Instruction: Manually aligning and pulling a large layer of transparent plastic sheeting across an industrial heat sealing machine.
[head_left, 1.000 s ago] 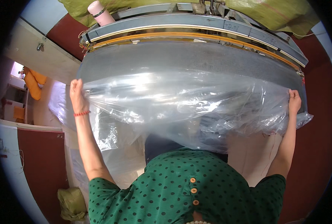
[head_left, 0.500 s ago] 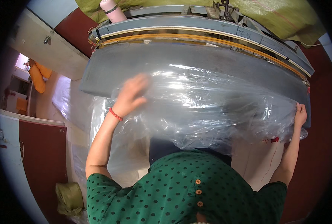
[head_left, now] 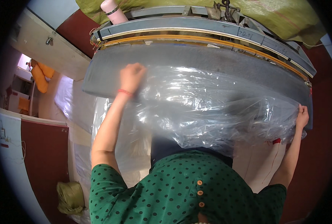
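Wrinkles and glare in the clear plastic sheet [head_left: 211, 108] blur what lies beneath it, left hand [head_left: 131, 76] fisted on its top edge, right hand [head_left: 302, 115] pinching its far corner.

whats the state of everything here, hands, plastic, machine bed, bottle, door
left hand: closed in a fist, pressed on the top left of the plastic
right hand: gripping the right edge of the plastic
clear plastic sheet: crumpled, spread over the bed, hanging off the near edge
grey machine bed: far strip bare, rest covered by plastic
pink bottle: upright behind the bed, capped
green sack: bunched on the floor
beige door: open
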